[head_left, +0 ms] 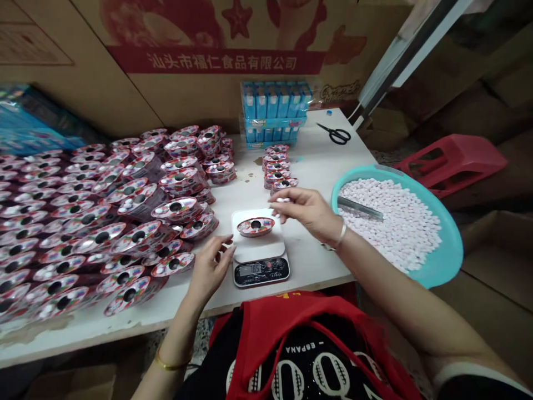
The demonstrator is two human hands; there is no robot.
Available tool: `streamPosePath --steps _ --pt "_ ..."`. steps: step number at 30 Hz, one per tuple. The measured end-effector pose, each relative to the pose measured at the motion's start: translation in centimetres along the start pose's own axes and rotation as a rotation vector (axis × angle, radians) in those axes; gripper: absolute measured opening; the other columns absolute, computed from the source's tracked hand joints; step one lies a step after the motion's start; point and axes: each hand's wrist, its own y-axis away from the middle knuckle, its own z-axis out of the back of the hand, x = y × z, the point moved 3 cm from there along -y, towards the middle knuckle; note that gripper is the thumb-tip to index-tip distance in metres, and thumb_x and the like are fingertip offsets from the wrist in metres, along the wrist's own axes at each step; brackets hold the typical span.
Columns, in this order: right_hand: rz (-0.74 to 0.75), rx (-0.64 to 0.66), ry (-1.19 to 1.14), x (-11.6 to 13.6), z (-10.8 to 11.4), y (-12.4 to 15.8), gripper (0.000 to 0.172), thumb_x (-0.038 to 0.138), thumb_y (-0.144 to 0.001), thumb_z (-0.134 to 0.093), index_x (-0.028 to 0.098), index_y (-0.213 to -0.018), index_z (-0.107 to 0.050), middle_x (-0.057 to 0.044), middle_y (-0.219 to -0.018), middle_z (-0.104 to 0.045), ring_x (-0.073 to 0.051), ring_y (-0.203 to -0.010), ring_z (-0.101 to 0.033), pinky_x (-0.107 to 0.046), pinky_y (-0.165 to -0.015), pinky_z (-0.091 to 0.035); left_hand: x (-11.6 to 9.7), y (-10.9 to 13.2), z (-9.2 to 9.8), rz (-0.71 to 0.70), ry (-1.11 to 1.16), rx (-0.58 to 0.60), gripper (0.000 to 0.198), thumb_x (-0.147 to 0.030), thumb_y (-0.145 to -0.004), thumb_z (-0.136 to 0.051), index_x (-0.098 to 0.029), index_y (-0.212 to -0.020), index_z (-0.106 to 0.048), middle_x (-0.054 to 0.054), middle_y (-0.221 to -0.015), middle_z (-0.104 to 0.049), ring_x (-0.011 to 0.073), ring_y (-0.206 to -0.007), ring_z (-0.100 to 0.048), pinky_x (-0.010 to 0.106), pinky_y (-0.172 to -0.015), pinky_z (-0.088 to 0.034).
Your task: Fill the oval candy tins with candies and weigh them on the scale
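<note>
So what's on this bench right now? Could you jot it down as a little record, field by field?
Left hand: left hand open, fingertips by the scale's edge
Right hand: right hand pinching something small and white above the scale
Scale: digital scale with one oval container on its platform
Left of scale: many oval containers in rows
Right of scale: teal basin of small pale tablets, metal scoop inside
Back: scissors, blue boxes
</note>
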Motion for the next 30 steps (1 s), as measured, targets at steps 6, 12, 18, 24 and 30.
streamPosePath --steps 6,12,18,24,30 --pt "-0.105 0.153 0.012 -4.0 -3.3 -2.2 0.019 0.027 -0.075 -0.068 0.015 -0.09 -0.067 0.001 -0.071 -0.067 -0.007 -0.055 -0.059 -0.022 -0.057 -0.051 0.7 1.0 -0.3 0.033 0.034 0.026 0.029 -0.038 -0.091 -0.049 -0.019 -0.107 -0.062 0.006 -0.095 -0.065 0.0151 -0.083 -0.061 0.026 -0.066 -0.048" --pt "0.181 0.138 0.565 -2.8 -3.0 -1.9 0.013 0.017 -0.081 -0.061 0.015 -0.092 -0.069 -0.006 -0.09 -0.069 -0.015 -0.082 -0.063 -0.031 -0.077 -0.051 0.8 0.9 -0.4 0.039 0.053 0.019 0.027 -0.036 -0.091 -0.05 -0.019 -0.107 -0.063 0.006 -0.094 -0.065 0.0145 -0.082 -0.059 0.025 -0.066 -0.046" --pt "0.311 0.252 0.99 -1.8 -4.0 -1.8 0.02 0.005 -0.082 -0.054 0.014 -0.093 -0.069 -0.007 -0.089 -0.063 -0.017 -0.085 -0.058 -0.03 -0.079 -0.046 0.9 0.7 -0.5 0.028 0.055 0.014 0.026 -0.036 -0.091 -0.049 -0.019 -0.106 -0.063 0.005 -0.092 -0.065 0.0139 -0.078 -0.058 0.024 -0.063 -0.045" --pt "0.251 0.326 1.065 -1.6 -5.1 -2.1 0.017 0.004 -0.079 -0.057 0.014 -0.087 -0.068 -0.008 -0.088 -0.061 -0.017 -0.083 -0.057 -0.029 -0.078 -0.044 1.1 0.7 -0.4 0.038 0.053 0.013 0.025 -0.035 -0.091 -0.05 -0.019 -0.104 -0.063 0.004 -0.091 -0.065 0.013 -0.077 -0.058 0.024 -0.065 -0.045" --pt "0.116 0.135 0.539 -0.8 -3.4 -2.4 0.004 0.017 -0.08 -0.064 0.015 -0.08 -0.067 -0.003 -0.077 -0.064 -0.013 -0.071 -0.057 -0.028 -0.069 -0.049 1.0 0.6 -0.1 0.05 0.043 -0.009 0.025 -0.034 -0.091 -0.05 -0.018 -0.104 -0.064 0.004 -0.091 -0.065 0.0128 -0.077 -0.058 0.024 -0.064 -0.045"
